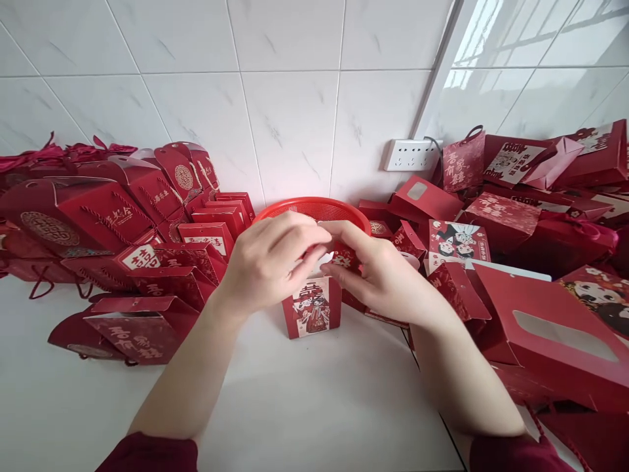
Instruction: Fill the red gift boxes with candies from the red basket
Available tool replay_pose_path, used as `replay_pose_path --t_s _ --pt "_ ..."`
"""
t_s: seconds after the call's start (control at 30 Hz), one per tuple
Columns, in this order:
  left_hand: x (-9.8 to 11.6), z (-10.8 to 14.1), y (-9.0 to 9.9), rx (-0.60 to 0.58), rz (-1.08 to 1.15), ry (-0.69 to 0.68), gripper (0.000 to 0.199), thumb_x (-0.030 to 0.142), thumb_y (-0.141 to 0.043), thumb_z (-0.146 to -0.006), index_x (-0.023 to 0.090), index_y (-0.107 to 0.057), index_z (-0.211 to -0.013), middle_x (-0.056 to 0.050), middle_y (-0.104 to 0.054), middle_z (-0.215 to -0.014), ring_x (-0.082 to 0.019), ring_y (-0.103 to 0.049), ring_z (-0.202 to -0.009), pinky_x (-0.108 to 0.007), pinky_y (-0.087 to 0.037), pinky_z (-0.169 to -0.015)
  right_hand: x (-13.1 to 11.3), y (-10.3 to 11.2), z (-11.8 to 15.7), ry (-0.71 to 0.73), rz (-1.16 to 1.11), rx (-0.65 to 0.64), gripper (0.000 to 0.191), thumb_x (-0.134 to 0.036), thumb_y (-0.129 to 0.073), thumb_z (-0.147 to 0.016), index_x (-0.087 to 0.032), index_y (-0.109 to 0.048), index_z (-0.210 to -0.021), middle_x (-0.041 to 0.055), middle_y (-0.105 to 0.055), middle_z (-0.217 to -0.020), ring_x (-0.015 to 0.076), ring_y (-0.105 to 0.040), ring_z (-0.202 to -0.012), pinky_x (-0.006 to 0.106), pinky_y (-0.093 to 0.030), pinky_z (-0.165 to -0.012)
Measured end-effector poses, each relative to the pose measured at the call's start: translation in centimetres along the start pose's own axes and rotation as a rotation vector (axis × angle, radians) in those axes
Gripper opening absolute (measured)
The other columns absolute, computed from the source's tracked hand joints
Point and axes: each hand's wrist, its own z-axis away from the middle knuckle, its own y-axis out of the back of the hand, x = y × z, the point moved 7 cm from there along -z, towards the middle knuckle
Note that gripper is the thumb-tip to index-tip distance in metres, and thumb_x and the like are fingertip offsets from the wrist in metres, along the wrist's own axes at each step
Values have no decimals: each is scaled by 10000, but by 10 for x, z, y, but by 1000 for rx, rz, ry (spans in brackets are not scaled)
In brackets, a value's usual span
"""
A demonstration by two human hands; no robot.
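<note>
A small red box (314,313) with a printed figure in a robe stands upright on the white table, in the middle. My left hand (278,259) is over its top left side, fingers curled inward. From the right, my right hand (371,265) reaches to the box's top, its thumb and fingers bent toward the left hand. Something white (324,259) shows between the two hands; the fingers partly hide it and the box's top. Whether either hand grips the box or the white piece is hard to make out. Another red box stands just behind, mostly covered by my right hand.
A red plastic basket (314,204) is behind my hands, against the tiled wall. Many red boxes with rope handles (54,213) line the left side. Piled at the right are more red boxes (555,314). A white power strip (411,155) is on the wall.
</note>
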Motion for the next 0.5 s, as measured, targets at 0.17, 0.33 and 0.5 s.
replay_pose_path --t_s 0.17,0.33,0.5 --pt "-28 9 -18 -357 87 327 43 218 -581 -907 194 -598 -939 0 -648 -938 -137 -626 -832 -265 -496 -712 14 -5 3 -76 213 -133 305 -68 -445 -920 -192 -615 -1140 53 -702 -1090 172 -656 -945 277 -483 -806" --pt "-37 31 -48 -720 45 321 223 295 -516 -939 185 -649 -798 -22 -653 -953 -149 -616 -768 -271 -433 -634 32 -27 2 -169 362 -316 209 -135 -465 -953 -160 -648 -1052 77 -722 -935 173 -663 -785 257 -448 -674" --pt "-30 47 -57 -939 83 381 155 332 -593 -864 265 -728 -827 -16 -672 -917 -185 -643 -775 -284 -432 -632 23 -42 18 -85 432 -486 286 -61 -461 -918 -188 -692 -1029 55 -740 -918 171 -685 -773 262 -453 -669"
